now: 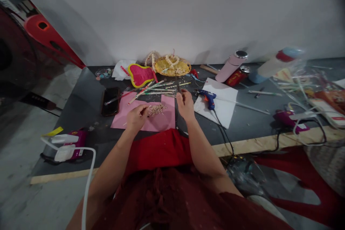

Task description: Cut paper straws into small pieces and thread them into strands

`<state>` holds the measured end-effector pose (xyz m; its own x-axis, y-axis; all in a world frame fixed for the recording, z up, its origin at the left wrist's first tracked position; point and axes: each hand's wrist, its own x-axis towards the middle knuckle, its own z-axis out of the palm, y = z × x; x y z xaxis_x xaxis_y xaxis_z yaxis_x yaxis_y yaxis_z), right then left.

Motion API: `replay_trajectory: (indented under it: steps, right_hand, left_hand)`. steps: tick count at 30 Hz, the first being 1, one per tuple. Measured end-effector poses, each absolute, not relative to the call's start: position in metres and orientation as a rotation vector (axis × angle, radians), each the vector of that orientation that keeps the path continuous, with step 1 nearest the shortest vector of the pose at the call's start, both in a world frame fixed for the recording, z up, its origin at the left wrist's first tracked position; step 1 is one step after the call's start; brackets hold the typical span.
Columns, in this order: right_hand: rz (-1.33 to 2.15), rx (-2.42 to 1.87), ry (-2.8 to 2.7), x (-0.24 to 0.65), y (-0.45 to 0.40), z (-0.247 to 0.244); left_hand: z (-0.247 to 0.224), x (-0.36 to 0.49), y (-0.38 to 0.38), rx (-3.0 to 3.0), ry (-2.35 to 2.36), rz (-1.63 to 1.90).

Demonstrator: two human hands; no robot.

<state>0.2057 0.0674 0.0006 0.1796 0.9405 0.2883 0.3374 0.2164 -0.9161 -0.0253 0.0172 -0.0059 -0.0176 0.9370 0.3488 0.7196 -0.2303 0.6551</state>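
Observation:
On a pink paper sheet (pixel 126 116) lies a small heap of short beige pieces (pixel 157 109). My left hand (pixel 137 118) is at the heap's left side, its fingertips pinched together; what they hold is too small to make out. To the right of the paper, my right hand (pixel 185 105) is curled around a thin dark tool (pixel 178 85) that points away from me; its kind is unclear. Just beyond the heap, several patterned paper strips or straws (pixel 147 91) lie in a loose bundle.
A phone (pixel 110 101) lies left. Behind are a yellow woven tray (pixel 172 66) and a pink-and-yellow shape (pixel 140 75). Rightward, a blue glue gun (pixel 208 97) rests on a white sheet (pixel 226 109), near a pink flask (pixel 231 67), a red can (pixel 237 76) and a large bottle (pixel 272 66).

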Motion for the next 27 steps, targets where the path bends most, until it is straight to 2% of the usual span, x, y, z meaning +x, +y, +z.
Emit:
replay_trajectory:
  steps: [3, 5, 15, 22, 27]
  right_hand:
    - [1.084, -1.118, -1.028, 0.198, 0.065, 0.005]
    - [1.225, -1.071, -0.913, 0.194, 0.063, 0.007]
    - [1.553, -0.816, -0.696, 0.187, 0.052, 0.017]
    - [1.521, -0.842, -0.634, 0.188, 0.058, 0.009]
    - [1.505, -0.800, -0.676, 0.181, 0.058, 0.008]
  left_hand:
    - [-0.004, -0.026, 0.017, 1.963, 1.733, 1.144]
    - [-0.003, -0.027, 0.017, 1.958, 1.722, 1.198]
    - [0.002, -0.030, 0.017, 1.955, 1.699, 1.294]
    - [0.000, -0.028, 0.016, 1.972, 1.662, 1.248]
    - [0.000, -0.013, 0.008, 2.156, 1.404, 1.172]
